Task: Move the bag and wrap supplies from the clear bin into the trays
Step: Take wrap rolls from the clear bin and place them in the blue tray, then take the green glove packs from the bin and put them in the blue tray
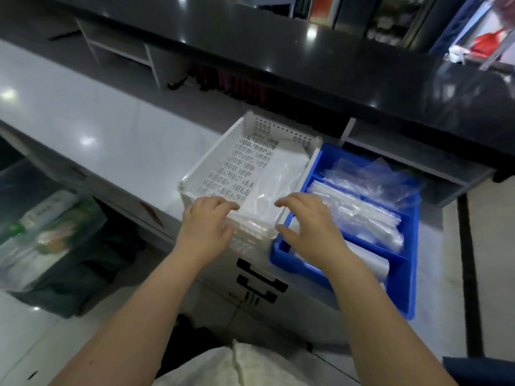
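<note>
Tray (220, 168), white, left hand (207, 222) and right hand (308, 227) open at near rim, perhaps touching bags (278, 179)

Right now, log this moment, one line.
left hand: open, over white tray | right hand: open, over blue tray rim | bags: in both trays

Blk shelf (250, 51) above grey counter (111, 129); blk handles (260, 275) on cabinet front (292, 316)

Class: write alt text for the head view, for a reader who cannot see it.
An empty left hand and right hand spread over the near edge of a white perforated plastic tray holding clear plastic bags. A blue divided plastic tray of more bags flanks its right side; a clear bin sits lower left.
</note>
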`<state>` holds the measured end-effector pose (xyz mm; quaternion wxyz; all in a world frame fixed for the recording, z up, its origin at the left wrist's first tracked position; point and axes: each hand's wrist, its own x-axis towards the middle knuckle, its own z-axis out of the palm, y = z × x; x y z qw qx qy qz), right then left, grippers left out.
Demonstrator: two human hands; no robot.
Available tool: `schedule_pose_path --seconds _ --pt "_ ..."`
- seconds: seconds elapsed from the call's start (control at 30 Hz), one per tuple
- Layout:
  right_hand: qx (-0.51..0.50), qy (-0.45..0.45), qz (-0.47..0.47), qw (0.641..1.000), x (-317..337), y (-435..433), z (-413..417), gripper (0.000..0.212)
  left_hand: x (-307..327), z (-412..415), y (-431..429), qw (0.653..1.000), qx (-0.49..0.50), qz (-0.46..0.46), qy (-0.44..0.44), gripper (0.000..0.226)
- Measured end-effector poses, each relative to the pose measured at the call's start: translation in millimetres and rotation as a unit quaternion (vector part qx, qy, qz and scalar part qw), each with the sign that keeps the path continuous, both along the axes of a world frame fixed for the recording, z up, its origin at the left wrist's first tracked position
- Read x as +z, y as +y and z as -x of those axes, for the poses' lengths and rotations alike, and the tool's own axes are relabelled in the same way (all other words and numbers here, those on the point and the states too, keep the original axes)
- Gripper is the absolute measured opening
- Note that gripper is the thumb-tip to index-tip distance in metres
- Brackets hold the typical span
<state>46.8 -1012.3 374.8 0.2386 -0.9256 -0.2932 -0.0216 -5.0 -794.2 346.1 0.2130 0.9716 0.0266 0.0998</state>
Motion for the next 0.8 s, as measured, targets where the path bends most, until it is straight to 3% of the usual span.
schedule_pose_path --seconds 0.3,0.5,0.8 --pt "0.201 -0.077 -0.007 0.977 20 243 6 0.026 21 48 193 0.987 0.144 -0.046 -0.051 0.034" --pt "0.293 -0.105 0.009 0.950 19 437 19 0.035 29 100 361 0.963 0.252 -0.064 -0.065 0.037" --pt "0.416 -0.060 0.079 0.904 -35 639 38 0.047 -14 165 528 0.919 0.389 -0.035 0.053 0.042"
